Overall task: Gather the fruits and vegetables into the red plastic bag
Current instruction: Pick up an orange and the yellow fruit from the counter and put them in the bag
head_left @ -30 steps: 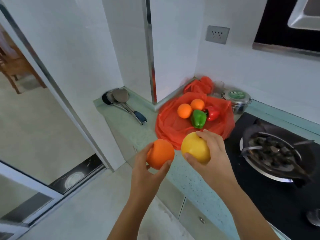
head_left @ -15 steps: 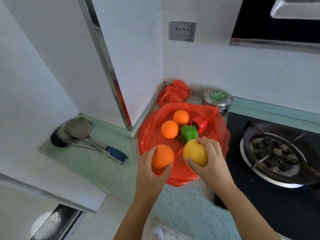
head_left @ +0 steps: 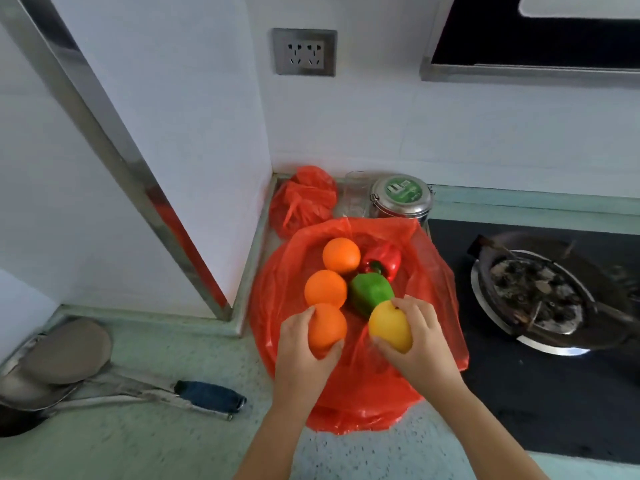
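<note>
The red plastic bag point(head_left: 349, 389) lies spread open and flat on the green counter point(head_left: 145, 441), in the corner by the white wall. On the bag sit two oranges point(head_left: 341, 255) point(head_left: 325, 288), a green bell pepper point(head_left: 371, 294) and a red bell pepper point(head_left: 383, 260), all packed close together. The left hand point(head_left: 304, 355) has its fingers wrapped around a third orange point(head_left: 327, 326), which is just beside the nearer orange on the bag. The right hand point(head_left: 420, 341) has its fingers curled around a round yellow fruit point(head_left: 389, 326), just beside the green pepper. Both fruits are over the bag, and I cannot tell if they touch it yet. To do this step well, I think each hand should go down slowly until its fruit sits on the plastic, then let go softly. Round fruit can roll, so it is best to put each one snug against the others, not near the bag's edge. The yellow fruit should not push the green pepper, or the pile could slide. Behind the bag are a second, bunched red bag point(head_left: 302, 199), a clear glass point(head_left: 355, 195) and a shiny metal tin with a green label point(head_left: 401, 196). To the right is a black stove with a dark wok point(head_left: 550, 292), which rolling fruit should stay away from. To the left lie some metal ladles with a blue handle point(head_left: 209, 396).
</note>
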The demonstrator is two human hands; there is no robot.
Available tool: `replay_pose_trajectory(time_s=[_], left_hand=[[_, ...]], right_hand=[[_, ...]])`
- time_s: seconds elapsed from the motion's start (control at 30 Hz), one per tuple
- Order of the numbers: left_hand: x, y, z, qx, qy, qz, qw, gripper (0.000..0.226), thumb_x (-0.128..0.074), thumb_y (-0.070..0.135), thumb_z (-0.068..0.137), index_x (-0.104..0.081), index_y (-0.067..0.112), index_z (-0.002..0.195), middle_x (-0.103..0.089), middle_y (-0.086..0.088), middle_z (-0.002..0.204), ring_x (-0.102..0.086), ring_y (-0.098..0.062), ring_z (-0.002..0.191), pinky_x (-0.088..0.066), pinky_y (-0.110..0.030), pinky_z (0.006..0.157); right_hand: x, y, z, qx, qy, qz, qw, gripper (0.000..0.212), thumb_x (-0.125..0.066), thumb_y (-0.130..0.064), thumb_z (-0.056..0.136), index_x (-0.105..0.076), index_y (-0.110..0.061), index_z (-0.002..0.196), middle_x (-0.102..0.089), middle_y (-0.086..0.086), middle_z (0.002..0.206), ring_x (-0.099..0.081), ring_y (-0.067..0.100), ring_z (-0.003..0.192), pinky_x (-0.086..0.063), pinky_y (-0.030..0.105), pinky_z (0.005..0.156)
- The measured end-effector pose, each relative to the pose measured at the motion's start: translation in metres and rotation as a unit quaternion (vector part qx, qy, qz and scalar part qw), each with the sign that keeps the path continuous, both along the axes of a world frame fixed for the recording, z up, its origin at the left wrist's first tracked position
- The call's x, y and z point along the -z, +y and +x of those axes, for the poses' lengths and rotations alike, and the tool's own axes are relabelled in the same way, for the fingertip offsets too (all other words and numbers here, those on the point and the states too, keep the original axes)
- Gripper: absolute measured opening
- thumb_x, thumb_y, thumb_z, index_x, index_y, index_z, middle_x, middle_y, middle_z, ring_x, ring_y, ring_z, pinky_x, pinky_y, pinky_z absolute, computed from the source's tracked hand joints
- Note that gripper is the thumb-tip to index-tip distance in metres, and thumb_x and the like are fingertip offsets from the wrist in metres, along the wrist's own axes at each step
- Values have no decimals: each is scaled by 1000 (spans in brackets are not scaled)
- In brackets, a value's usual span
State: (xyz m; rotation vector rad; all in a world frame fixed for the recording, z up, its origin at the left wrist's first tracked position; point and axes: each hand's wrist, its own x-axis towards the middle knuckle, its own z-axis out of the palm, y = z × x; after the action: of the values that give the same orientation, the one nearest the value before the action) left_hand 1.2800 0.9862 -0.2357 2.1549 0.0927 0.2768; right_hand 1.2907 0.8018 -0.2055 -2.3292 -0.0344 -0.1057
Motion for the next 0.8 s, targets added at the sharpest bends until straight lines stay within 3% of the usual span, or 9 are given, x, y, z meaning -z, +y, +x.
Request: replay_pose_trajectory(time_s=[0.23,0.4,0.6,0.8], left_hand=[[14,1,22,32,11,6,999,66,-79,25,69,-49,16,126,-39,4,115,-41,-10,107,-32,-20,85],[22,3,34,55,23,31,998,69,-69,40,63,-52,10,123,-49,-8,115,-48,-21,106,-37,-28,87],[40,-3,46,93,37,71,992,70,-83,25,60,-54,8,122,-53,-17,119,-52,-35,107,-40,-37,89],[42,-6,47,88,28,88,992,72,-60,53,63,-55,9,119,-55,-18,118,-54,-36,106,-41,-36,87]], right_hand=[[17,10,15,15,24,-22,999,64,-74,-36,72,-44,-23,128,-33,0,135,-35,20,123,-35,28,91],[25,19,20,24,29,-21,999,65,-73,-35,73,-42,-22,130,-31,1,137,-33,20,125,-32,25,91],[35,17,24,16,55,-40,998,71,-73,-39,73,-39,-21,132,-30,1,139,-30,20,128,-33,28,98],[40,12,28,7,68,-47,997,77,-74,-43,70,-36,-23,134,-29,-2,140,-29,19,130,-34,31,101]])
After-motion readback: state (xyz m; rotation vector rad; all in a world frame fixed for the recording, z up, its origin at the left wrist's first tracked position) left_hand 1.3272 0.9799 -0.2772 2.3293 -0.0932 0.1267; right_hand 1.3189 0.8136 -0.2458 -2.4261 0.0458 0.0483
